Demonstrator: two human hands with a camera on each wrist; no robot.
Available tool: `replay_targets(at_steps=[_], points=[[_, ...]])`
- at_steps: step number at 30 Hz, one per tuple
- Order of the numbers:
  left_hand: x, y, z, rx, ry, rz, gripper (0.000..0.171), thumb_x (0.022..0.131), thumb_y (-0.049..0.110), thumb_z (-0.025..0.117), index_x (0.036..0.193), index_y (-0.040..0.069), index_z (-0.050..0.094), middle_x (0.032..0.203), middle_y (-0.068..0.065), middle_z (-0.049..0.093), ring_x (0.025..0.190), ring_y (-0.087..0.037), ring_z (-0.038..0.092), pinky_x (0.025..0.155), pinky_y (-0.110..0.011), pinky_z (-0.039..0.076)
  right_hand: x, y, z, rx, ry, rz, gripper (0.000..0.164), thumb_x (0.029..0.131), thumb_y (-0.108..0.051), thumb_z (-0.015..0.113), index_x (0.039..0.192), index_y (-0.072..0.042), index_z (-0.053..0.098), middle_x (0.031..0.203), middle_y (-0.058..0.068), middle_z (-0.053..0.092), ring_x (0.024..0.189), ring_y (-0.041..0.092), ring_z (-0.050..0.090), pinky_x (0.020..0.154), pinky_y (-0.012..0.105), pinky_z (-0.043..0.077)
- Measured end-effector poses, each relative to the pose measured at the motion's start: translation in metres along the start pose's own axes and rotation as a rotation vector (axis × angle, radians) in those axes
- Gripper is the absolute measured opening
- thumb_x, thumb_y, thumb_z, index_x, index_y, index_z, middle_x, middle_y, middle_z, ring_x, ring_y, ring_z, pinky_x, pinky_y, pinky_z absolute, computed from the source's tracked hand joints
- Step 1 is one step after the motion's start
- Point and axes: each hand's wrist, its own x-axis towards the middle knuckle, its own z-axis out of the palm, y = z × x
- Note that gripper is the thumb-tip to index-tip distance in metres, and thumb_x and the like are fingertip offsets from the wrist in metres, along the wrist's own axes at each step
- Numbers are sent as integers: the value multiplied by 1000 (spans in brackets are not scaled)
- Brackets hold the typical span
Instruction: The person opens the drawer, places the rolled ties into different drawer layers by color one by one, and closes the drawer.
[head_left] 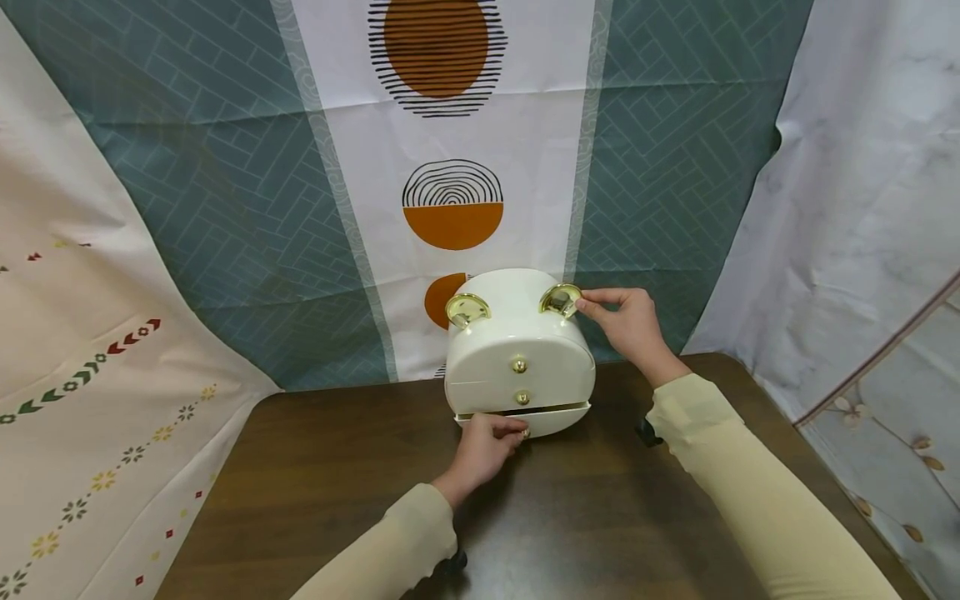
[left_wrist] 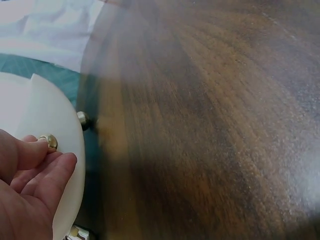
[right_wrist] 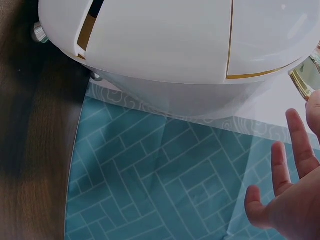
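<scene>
A white rounded drawer box [head_left: 517,346] with gold ear-shaped pieces on top stands upright on the table. Its bottom drawer [head_left: 558,419] is pulled out slightly, leaving a dark gap above it. My left hand [head_left: 486,450] pinches that drawer's small gold knob [left_wrist: 49,142] between thumb and fingers. At the top right, my right hand [head_left: 628,327] grips the edge of the right gold ear [head_left: 561,300] with thumb and index finger; in the right wrist view its other fingers [right_wrist: 280,165] are spread. The left gold ear [head_left: 468,310] is untouched.
Two more gold knobs, an upper one [head_left: 519,365] and a middle one [head_left: 522,397], sit on the box front. The brown wooden table [head_left: 330,467] extends around the box. Behind hangs a patterned green-and-white cloth [head_left: 225,192], with pale cloths at both sides.
</scene>
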Motion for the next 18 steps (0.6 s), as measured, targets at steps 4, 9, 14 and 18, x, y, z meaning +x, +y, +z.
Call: replay_targets(at_steps=[4,9,14,18], points=[[2,-1,0,-8,11,1,13,83,3,68,92,7,76,91,-6,73,70,-13,67,57,-18,52,0,0,1,5,1,-3,37,81,-38,71,107,-12,72,110,10,69,111,26,60,86,44,52],[4,-3,1,-23,18,1,12,83,2,68,92,6,75,93,-6,73,71,-13,67,58,-18,52,1,1,1,-2,-6,-5,38,81,-39,71,107,-11,72,111,9,69,111,26,60,86,44,52],[7,-4,1,-39,27,-4,12,82,1,68,91,5,75,88,-10,73,72,-21,69,57,-19,52,1,1,1,-15,-11,-16,39,81,-40,71,107,-11,72,110,9,69,110,27,61,85,44,52],[10,-4,1,-35,33,-15,12,82,2,68,90,6,76,85,-11,73,71,-23,69,55,-20,51,1,0,0,-17,-16,-15,38,81,-39,70,107,-11,72,111,10,69,111,27,60,86,45,52]])
